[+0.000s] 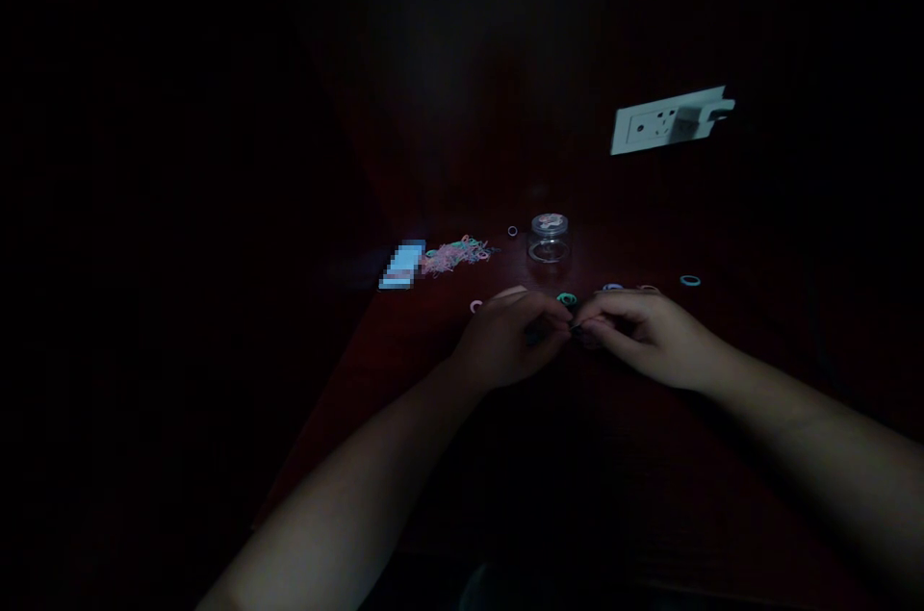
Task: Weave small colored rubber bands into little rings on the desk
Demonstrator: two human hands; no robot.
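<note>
My left hand (511, 334) and my right hand (646, 334) meet above the dark red table, fingertips almost touching. Both are closed in a pinch around something small and dark between them, too dim to name. Just beyond the fingers lies a green hair tie (567, 299). A pink hair tie (476, 307) rests by my left hand, partly covered by it. Behind my right hand show a purple hair tie (613, 287) and a reddish one, both partly hidden. Farther right is a teal hair tie (690, 281).
A clear lidded jar (550, 241) stands behind my hands, with a small pale ring (512, 231) to its left. A tangled pile of colourful bands (458, 255) lies beside a lit phone (402, 265) near the table's left edge. A wall socket (664, 122) holds a plug.
</note>
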